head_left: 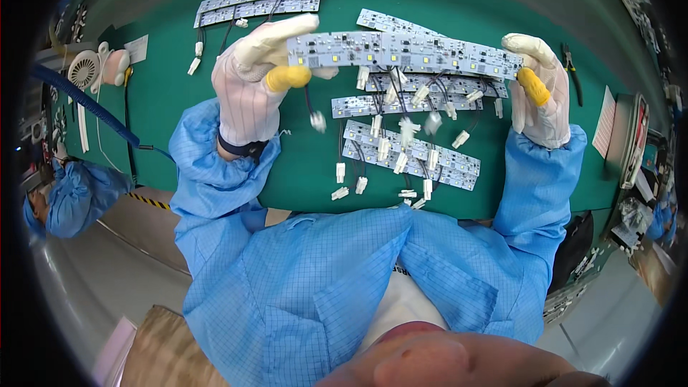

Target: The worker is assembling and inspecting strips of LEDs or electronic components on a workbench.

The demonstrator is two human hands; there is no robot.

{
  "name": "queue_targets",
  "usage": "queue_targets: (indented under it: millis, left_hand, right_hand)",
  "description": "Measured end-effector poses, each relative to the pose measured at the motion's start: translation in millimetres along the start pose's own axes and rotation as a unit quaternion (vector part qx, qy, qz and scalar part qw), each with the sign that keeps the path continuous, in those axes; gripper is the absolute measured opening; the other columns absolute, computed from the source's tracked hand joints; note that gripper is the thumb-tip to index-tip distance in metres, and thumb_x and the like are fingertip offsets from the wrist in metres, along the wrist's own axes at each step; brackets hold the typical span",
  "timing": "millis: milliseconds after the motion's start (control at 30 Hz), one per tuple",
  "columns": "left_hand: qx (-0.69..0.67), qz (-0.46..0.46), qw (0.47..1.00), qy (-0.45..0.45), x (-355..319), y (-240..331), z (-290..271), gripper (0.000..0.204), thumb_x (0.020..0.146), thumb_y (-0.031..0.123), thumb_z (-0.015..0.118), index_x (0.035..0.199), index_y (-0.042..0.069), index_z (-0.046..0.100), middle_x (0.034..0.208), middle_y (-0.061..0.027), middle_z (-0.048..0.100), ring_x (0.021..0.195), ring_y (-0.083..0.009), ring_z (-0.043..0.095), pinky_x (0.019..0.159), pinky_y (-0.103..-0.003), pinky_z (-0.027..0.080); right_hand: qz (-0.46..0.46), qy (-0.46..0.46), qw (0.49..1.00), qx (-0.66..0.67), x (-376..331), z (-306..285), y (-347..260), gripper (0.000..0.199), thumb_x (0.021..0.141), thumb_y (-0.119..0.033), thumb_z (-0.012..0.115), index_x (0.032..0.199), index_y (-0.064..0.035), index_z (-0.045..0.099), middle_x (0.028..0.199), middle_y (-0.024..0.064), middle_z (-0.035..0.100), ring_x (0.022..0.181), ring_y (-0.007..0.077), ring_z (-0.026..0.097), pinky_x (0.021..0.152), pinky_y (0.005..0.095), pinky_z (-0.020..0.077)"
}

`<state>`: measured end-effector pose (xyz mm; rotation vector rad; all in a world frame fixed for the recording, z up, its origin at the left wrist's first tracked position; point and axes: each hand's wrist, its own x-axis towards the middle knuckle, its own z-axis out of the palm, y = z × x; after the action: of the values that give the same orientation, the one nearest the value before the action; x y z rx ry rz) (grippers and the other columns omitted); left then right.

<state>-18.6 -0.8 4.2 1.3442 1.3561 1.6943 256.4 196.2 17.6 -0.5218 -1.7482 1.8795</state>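
The white-gloved left hand [251, 80] and right hand [552, 89] are held apart, pinched — yellow-sheathed thumbs [288, 78] turned inward. Both blue-sleeved arms [539, 183] are bent.

We wear matt cloth gloves [247, 100] and woven blue cloth sleeves [534, 186]. Our circuit strip [416, 56] looks smooth, the connectors [340, 173] plastic, the green tabletop [168, 57] matt.

Worker's clothing, with the collar [358, 279] as landmark. The smock [287, 244] is blue with a fine dark grid; the collar is broad and pointed, opening on a white inner garment [408, 301] with dark lettering. Left of the collar, a patch pocket [297, 337]. Beyond the collar, left hand [251, 89] and right hand [541, 100]: white gloves, the left pinstriped; yellow thumb covers [288, 78]; dark left wristband [242, 149].
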Motion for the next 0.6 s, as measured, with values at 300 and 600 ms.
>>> queue_targets:
  millis: [300, 600]
  left_hand:
    - [0.137, -0.106, 0.983, 0.065, 8, 0, 5, 0.039, 0.092, 0.024, 0.056, 0.121, -0.003, 0.055, 0.09, -0.0116, 0.068, 0.085, -0.0124, 0.061, 0.075, -0.021, 0.043]
    - [-0.037, -0.028, 0.999, -0.008, -4, -7, 3, 0.049, 0.089, 0.02, 0.061, 0.124, -0.009, 0.046, 0.085, -0.0137, 0.067, 0.083, -0.0177, 0.064, 0.08, -0.028, 0.048]
  right_hand:
    - [0.018, -0.052, 0.997, 0.052, -2, 12, -10, 0.088, 0.07, -0.055, 0.069, 0.121, 0.0119, 0.043, 0.109, 0.0216, 0.06, 0.043, 0.0087, 0.053, 0.036, 0.0151, 0.0402]
    - [0.008, -0.049, 0.999, 0.0, 8, -10, 10, 0.082, 0.073, -0.054, 0.069, 0.12, 0.0084, 0.046, 0.079, 0.0075, 0.064, 0.041, 0.006, 0.051, 0.039, 0.0122, 0.0388]
